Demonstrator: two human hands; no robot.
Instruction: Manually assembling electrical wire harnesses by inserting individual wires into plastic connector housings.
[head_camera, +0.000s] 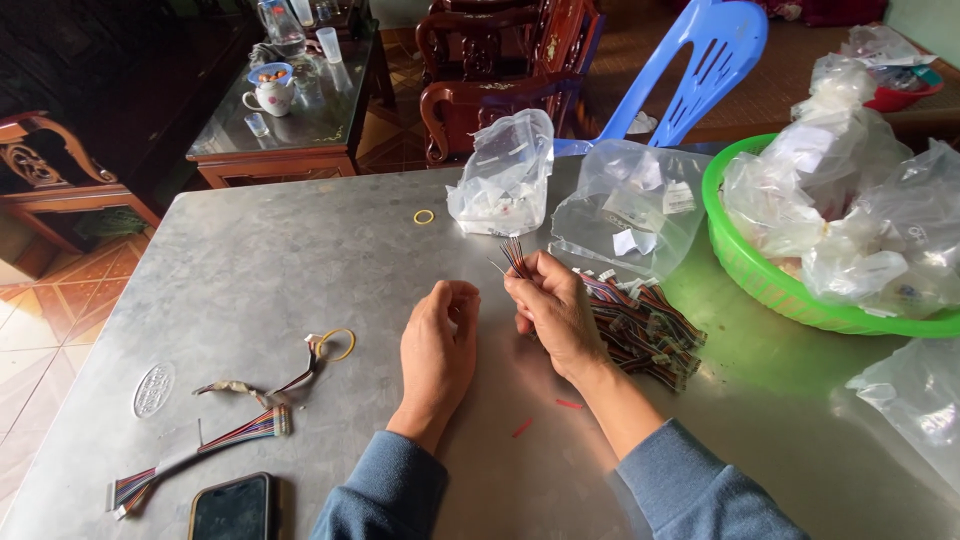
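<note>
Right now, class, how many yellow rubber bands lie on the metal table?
2: one rubber band near the far bag, another band by the loose wires at left. More may be hidden under bags.

Right hand (553, 310) pinches wire bundle (514, 255) over metal table (300, 260).

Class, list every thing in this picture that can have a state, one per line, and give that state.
Right hand: closed around a bundle of thin wires, ends sticking up.
Left hand: fingers curled, empty as far as shows.
Phone: screen dark, lying flat.
Green basket: filled with plastic bags.
Clear bag: standing, open at top.
Multicoloured cable: lying loose on the metal table.
Blue chair: unoccupied.
</note>
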